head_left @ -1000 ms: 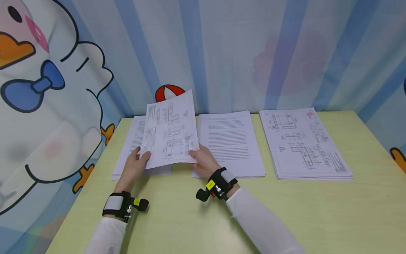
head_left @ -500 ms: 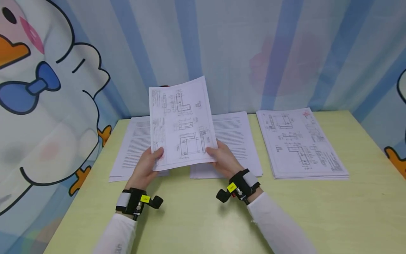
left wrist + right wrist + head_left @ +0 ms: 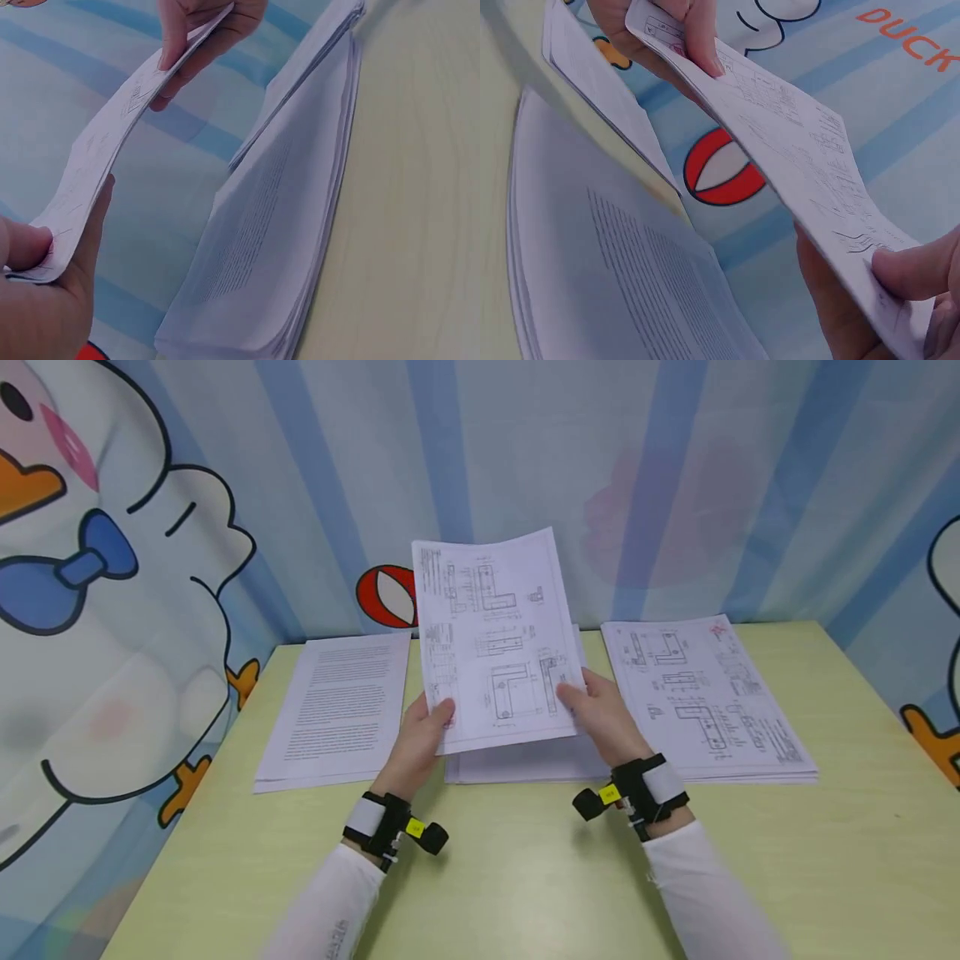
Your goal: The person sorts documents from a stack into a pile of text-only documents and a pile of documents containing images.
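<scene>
A thin stack of drawing sheets (image 3: 498, 635), printed with L-shaped part drawings, is held up off the table, tilted and slightly bowed. My left hand (image 3: 418, 739) pinches its lower left corner, thumb on the printed face and fingers behind. At the lower right edge my right hand (image 3: 606, 714) grips it the same way. Both wrist views show the sheets' thin edge between thumb and fingers. Below and behind hangs partly hidden the middle pile of text pages (image 3: 262, 202), lying on the table. In the right wrist view its printed lines (image 3: 660, 277) show.
To the left lies another pile of text pages (image 3: 337, 710). A pile of drawing sheets (image 3: 705, 693) with a red mark lies on the right. The pale yellow table (image 3: 517, 877) meets a striped cartoon curtain (image 3: 525, 452) along its back edge.
Both hands have carried the drawing sheets rightward and a little upward, from over the left pile's edge to above the middle pile. The left pile is now uncovered. The piles stay put.
</scene>
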`<state>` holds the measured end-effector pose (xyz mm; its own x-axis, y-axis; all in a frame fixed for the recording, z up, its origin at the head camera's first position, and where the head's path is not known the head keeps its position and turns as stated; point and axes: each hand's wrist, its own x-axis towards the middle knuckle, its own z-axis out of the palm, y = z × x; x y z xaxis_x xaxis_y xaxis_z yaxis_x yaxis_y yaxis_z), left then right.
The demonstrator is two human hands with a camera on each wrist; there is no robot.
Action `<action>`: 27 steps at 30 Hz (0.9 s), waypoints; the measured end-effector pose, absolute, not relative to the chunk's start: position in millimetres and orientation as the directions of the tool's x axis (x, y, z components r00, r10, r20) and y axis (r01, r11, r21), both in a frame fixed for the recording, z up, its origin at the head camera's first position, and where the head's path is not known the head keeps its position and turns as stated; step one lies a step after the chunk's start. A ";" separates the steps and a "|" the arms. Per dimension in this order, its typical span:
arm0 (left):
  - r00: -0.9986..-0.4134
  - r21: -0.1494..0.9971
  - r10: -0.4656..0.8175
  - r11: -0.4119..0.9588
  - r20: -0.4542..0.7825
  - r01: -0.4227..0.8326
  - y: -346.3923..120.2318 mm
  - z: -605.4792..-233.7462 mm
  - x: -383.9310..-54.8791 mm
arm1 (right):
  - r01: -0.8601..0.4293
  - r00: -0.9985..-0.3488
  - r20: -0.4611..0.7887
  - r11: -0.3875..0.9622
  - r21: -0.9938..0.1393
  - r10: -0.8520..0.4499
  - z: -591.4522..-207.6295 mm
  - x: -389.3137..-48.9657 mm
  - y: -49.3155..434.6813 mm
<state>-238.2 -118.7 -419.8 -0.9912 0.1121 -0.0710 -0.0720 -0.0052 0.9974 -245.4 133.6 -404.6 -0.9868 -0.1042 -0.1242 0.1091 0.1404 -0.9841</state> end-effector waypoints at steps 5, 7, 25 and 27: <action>-0.992 0.989 0.119 0.149 -0.036 -0.018 -80.2 -425.0 -240.9 | 0.092 -0.992 -0.113 0.281 -0.955 -0.058 -400.7 -243.1 173.5; -0.989 0.985 0.149 0.175 -0.022 0.004 -65.4 -428.4 -241.9 | 0.095 -0.993 -0.111 0.314 -0.945 -0.034 -399.7 -241.9 189.5; -0.908 0.992 0.401 0.071 -0.123 -0.103 23.4 -428.5 -243.4 | 0.191 -0.979 -0.133 0.466 -0.864 0.154 -403.3 -223.2 305.8; -0.903 0.990 0.405 0.063 -0.142 -0.128 32.3 -429.6 -241.9 | 0.218 -0.971 -0.140 0.479 -0.851 0.192 -404.7 -220.5 316.6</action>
<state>-241.9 32.3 -429.6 -0.9029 0.4055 -0.1425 -0.1281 0.0626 0.9898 -220.5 316.6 -404.7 -0.9713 0.1921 -0.1403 0.2176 0.4786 -0.8506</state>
